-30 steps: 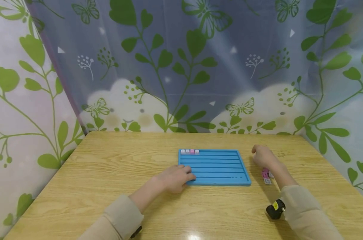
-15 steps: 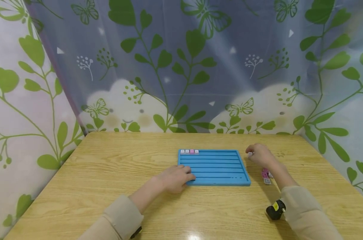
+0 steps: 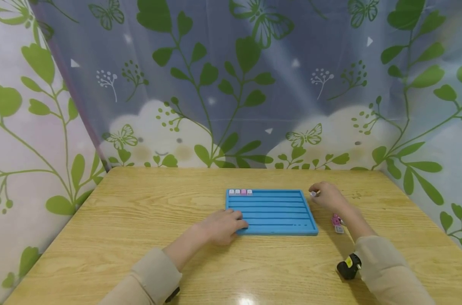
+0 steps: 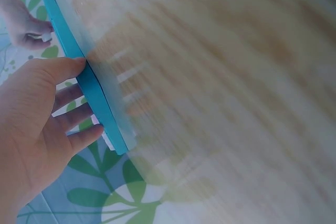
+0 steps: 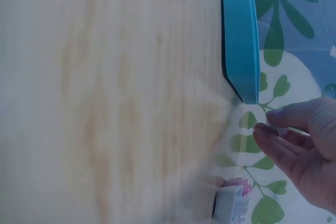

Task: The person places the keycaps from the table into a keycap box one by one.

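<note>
A: Doing what with the right hand (image 3: 328, 197)?
B: Pinching a small white block (image 3: 313, 194) between thumb and fingertips, just right of the blue ridged tray (image 3: 271, 207).
A: With the left hand (image 3: 221, 226)?
B: Gripping the tray's near-left corner, thumb on the near edge, fingers bent at the left side.
A: Pose?
B: Reaching forward in beige sleeves (image 3: 154, 271), hands well apart, one each side of the tray.
A: Around the tray?
B: Inside, far row, left end: four blocks (image 3: 243, 192), three white, one pink. Right of it: loose pink and white blocks (image 3: 336, 220). Underneath: wood-grain table (image 3: 139, 203). Behind: leaf-print backdrop (image 3: 223, 51).
</note>
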{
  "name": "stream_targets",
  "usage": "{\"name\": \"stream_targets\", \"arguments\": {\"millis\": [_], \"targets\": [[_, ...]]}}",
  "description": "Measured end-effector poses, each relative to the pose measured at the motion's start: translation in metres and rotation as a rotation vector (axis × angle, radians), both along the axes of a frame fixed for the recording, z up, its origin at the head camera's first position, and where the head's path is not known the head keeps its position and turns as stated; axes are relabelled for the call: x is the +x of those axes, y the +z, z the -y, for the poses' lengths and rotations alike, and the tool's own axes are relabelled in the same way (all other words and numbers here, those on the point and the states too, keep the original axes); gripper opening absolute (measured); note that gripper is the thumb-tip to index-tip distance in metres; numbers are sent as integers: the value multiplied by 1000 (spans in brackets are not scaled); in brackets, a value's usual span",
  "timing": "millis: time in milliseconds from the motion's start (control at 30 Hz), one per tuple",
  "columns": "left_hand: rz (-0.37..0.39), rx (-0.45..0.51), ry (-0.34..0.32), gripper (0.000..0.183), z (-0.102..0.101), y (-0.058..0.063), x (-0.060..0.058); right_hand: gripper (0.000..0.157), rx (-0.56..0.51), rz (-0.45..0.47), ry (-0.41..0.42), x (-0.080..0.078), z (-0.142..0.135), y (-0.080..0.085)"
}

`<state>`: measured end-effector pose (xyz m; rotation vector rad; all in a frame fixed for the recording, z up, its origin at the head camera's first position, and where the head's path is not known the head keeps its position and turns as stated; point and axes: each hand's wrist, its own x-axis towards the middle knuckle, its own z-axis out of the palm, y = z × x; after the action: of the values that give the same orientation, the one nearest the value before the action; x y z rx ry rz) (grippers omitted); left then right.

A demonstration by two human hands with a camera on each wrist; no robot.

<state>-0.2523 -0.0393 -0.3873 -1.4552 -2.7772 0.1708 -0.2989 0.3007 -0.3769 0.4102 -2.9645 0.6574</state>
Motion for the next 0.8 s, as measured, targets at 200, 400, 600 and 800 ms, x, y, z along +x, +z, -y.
{"name": "stream_targets", "arguments": {"millis": [200, 400, 600, 800], "targets": [[-9, 5, -6, 34, 1, 2, 0, 28, -19, 3, 0, -2, 3, 0], [-7, 6, -8, 34, 1, 1, -1, 23, -22, -11, 8, -3, 8, -1], [2, -3, 2, 34, 1, 2, -1, 24, -6, 12, -21, -4, 13, -1], [-1, -8, -1, 34, 0, 2, 1, 24, -3, 15, -17, -4, 19, 1]]}}
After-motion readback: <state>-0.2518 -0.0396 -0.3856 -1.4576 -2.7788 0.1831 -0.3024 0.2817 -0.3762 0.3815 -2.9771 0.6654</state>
